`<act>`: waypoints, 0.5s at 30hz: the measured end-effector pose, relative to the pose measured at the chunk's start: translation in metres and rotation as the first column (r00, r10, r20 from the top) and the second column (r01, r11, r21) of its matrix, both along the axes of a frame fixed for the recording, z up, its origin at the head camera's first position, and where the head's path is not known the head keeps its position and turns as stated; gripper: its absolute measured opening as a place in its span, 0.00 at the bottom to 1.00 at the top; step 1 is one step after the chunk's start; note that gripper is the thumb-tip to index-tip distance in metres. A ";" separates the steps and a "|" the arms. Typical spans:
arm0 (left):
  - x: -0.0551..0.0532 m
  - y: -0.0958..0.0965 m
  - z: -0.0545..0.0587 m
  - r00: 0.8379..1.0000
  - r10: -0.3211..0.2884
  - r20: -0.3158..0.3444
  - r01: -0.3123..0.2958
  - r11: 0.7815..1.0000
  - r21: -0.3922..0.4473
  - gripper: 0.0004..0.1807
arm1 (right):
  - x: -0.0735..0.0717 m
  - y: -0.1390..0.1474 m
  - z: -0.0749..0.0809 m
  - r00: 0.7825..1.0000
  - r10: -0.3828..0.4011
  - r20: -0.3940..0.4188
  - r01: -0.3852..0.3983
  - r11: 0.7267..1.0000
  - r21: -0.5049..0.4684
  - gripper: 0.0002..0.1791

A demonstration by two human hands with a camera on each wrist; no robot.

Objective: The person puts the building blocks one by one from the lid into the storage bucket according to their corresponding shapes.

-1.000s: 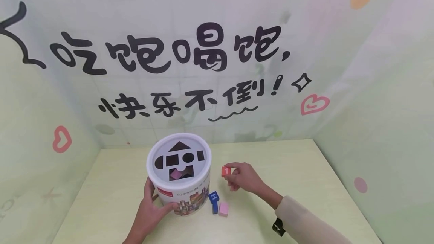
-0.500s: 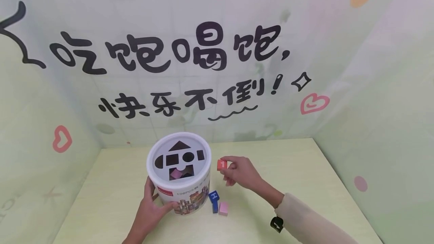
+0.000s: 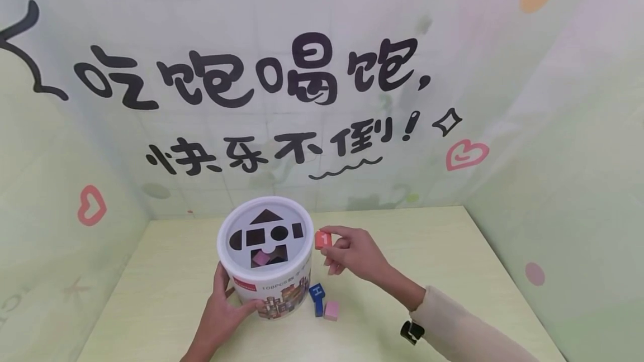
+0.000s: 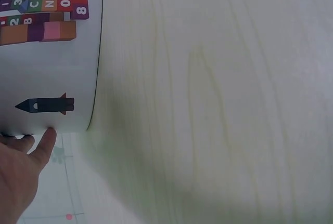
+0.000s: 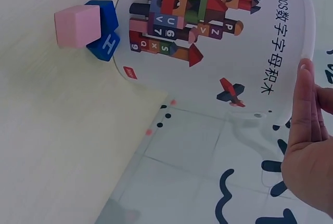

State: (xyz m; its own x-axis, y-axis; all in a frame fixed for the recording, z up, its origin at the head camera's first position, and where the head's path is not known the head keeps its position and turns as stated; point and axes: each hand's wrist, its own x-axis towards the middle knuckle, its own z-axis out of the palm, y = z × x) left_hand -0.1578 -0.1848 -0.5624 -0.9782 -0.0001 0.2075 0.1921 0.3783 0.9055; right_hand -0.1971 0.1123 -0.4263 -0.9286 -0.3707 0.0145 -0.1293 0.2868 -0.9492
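Note:
A white round block bucket (image 3: 236, 289) with shaped holes in its lid (image 3: 294, 250) stands on the table. My left hand (image 3: 221, 312) holds its near left side, thumb on the front and fingers round the back. Between thumb and forefinger of my right hand (image 3: 359, 253) I pinch a red block (image 3: 322, 239) marked 1, close beside the lid's right rim. In the right wrist view that hand (image 5: 309, 141) hides the red block. Through the lid's lowest hole a pink block (image 3: 261, 258) shows inside.
Right of the bucket's foot lie blue blocks (image 3: 317, 298), one marked H, and a pink block (image 3: 331, 310). The pale wooden table (image 3: 412, 256) is bounded by a printed back wall (image 3: 282, 127) and side walls.
My right hand has moved left and slightly up with the red block, nearing the bucket's rim. The left hand and the bucket have stayed in place.

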 end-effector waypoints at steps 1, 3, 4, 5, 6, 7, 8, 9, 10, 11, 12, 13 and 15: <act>0.000 0.000 0.000 1.000 0.000 -0.001 0.000 1.000 0.001 0.67 | 0.000 -0.001 0.002 1.000 0.007 0.001 -0.007 1.000 -0.007 0.23; 0.000 0.000 0.000 1.000 0.000 0.000 0.000 1.000 0.001 0.67 | 0.001 -0.004 0.006 1.000 0.017 0.006 -0.017 1.000 -0.024 0.23; 0.000 0.000 0.000 1.000 0.000 0.001 0.000 1.000 0.001 0.67 | 0.000 -0.006 0.007 1.000 0.022 0.010 -0.022 0.999 -0.033 0.22; 0.000 0.000 0.001 1.000 0.000 0.002 0.000 1.000 0.001 0.67 | 0.000 -0.008 0.008 1.000 0.028 0.012 -0.028 0.999 -0.038 0.23; 0.000 0.000 0.001 1.000 0.001 0.003 -0.001 1.000 0.001 0.67 | 0.000 -0.010 0.009 0.999 0.035 0.010 -0.034 0.999 -0.040 0.23; 0.000 0.000 0.001 1.000 0.001 0.005 -0.001 1.000 0.002 0.67 | 0.000 -0.012 0.009 0.999 0.041 0.009 -0.041 0.998 -0.042 0.23; 0.000 0.000 0.001 1.000 0.001 0.006 -0.001 1.000 0.001 0.67 | -0.001 -0.014 0.009 0.999 0.047 0.009 -0.046 0.998 -0.045 0.23; 0.000 0.000 0.001 1.000 0.001 0.007 -0.001 1.000 0.004 0.67 | -0.001 -0.017 0.009 0.999 0.053 0.010 -0.052 0.998 -0.047 0.23; 0.000 -0.001 0.001 1.000 0.000 0.007 0.000 1.000 0.004 0.67 | -0.001 -0.019 0.009 0.998 0.057 0.007 -0.057 0.997 -0.047 0.23; 0.000 -0.001 0.001 1.000 0.001 0.008 -0.001 1.000 0.003 0.67 | -0.001 -0.021 0.010 0.998 0.059 0.005 -0.059 0.997 -0.045 0.23; 0.000 0.000 0.001 1.000 0.002 0.009 -0.002 1.000 0.004 0.67 | -0.001 -0.023 0.010 0.998 0.059 0.004 -0.059 0.997 -0.046 0.23; 0.000 0.000 0.002 1.000 0.002 0.011 -0.002 1.000 0.003 0.67 | -0.001 -0.025 0.011 0.998 0.059 0.004 -0.059 0.997 -0.048 0.22; 0.000 0.000 0.003 1.000 0.001 0.013 -0.001 1.000 0.002 0.67 | -0.001 -0.030 0.012 0.998 0.065 -0.005 -0.065 0.997 -0.049 0.22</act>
State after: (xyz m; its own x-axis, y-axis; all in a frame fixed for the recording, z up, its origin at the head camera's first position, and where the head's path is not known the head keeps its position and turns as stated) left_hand -0.1578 -0.1850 -0.5599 -0.9808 -0.0016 0.1950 0.1801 0.3763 0.9088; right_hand -0.1977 0.0828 -0.4142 -0.9026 -0.4289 0.0373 -0.1492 0.2303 -0.9616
